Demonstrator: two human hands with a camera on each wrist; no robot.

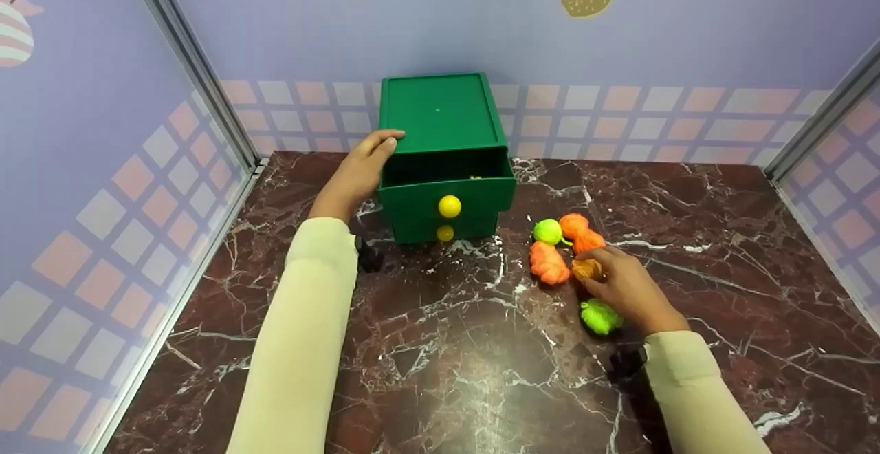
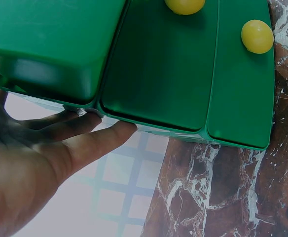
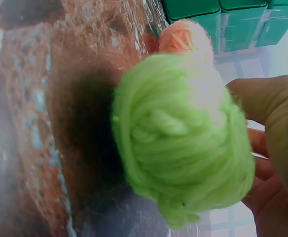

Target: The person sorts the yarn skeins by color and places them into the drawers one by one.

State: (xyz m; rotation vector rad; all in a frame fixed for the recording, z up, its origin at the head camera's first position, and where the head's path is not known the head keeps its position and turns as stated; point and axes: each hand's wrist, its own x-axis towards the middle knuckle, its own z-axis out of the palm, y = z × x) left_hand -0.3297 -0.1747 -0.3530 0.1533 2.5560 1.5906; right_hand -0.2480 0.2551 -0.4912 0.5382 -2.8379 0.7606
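Note:
A green box with drawers stands at the back, its upper drawer pulled partly out. My left hand rests against the box's left side, and its fairly straight fingers touch that side in the left wrist view. With thumb and fingers, my right hand pinches a yellow-orange yarn ball on the table. Around it lie orange yarn balls, a small lime yarn ball and a lime yarn ball, which fills much of the right wrist view and hides the held ball.
Two yellow knobs sit on the drawer fronts. Something small and yellowish shows inside the pulled-out drawer, too little to identify. The dark red marbled table is bounded by a patterned back wall and side panels.

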